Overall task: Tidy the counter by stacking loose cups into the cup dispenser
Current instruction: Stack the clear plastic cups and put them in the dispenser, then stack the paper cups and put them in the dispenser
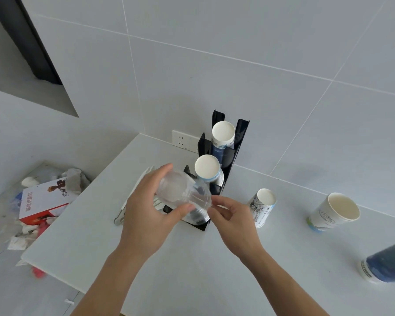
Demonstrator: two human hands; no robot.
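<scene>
A black stepped cup dispenser (240, 137) stands on the counter against the wall. Its back slot holds a paper cup stack (223, 134) and its middle slot another paper cup stack (207, 168). My left hand (146, 208) grips a clear plastic cup (183, 195), tilted bottom-up over the dispenser's front slot. My right hand (233, 218) touches the clear cup's rim with its fingertips, fingers apart. Loose paper cups sit to the right: an upside-down printed cup (261, 207), an upright white cup (335, 212) and a dark blue cup (385, 263) at the frame's edge.
Wall sockets (184, 139) are behind the dispenser. White flat items (137, 192) lie left of it, partly behind my left hand. The counter's left edge (55, 245) drops to a floor with a red-and-white box (43, 201) and scattered litter.
</scene>
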